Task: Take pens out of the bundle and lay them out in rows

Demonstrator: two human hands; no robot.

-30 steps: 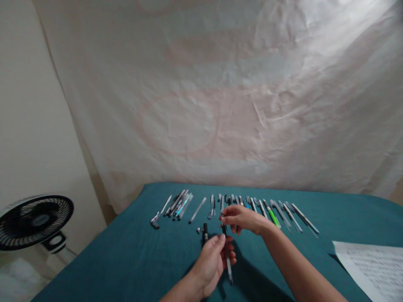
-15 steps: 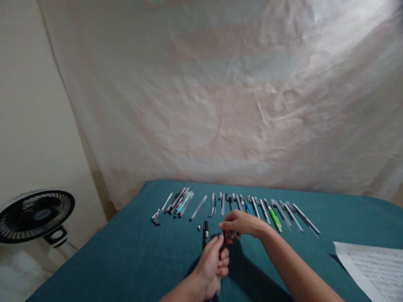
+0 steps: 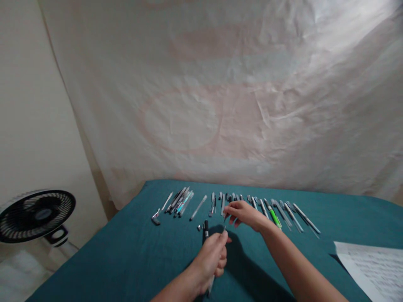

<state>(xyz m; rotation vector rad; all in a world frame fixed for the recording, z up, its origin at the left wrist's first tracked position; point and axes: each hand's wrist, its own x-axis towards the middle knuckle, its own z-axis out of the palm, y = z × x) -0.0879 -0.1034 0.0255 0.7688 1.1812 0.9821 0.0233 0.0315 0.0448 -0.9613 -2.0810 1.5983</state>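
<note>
My left hand [image 3: 211, 258] is closed around a pen [image 3: 211, 288], whose lower end sticks out below the fist. Just above, my right hand [image 3: 241, 213] pinches a thin, small piece that is too blurred to name for certain. A slim refill-like tip [image 3: 224, 229] pokes up from the left thumb toward the right fingertips. Beside the left hand lies a black pen [image 3: 205, 228] on the teal cloth, partly hidden by that hand. Small metallic bits [image 3: 199, 227] rest just left of it.
A pile of pens [image 3: 181, 203] lies at the back left of the cloth-covered table [image 3: 110, 260]. Several pens and caps form a row to the right, including a green pen [image 3: 273, 216]. Written paper [image 3: 371, 264] lies at the right, and a fan [image 3: 37, 216] stands at far left.
My right hand has moved up and away from my left hand, opening a gap where the thin tip now shows. The left hand still grips the pen, its lower end now further left.
</note>
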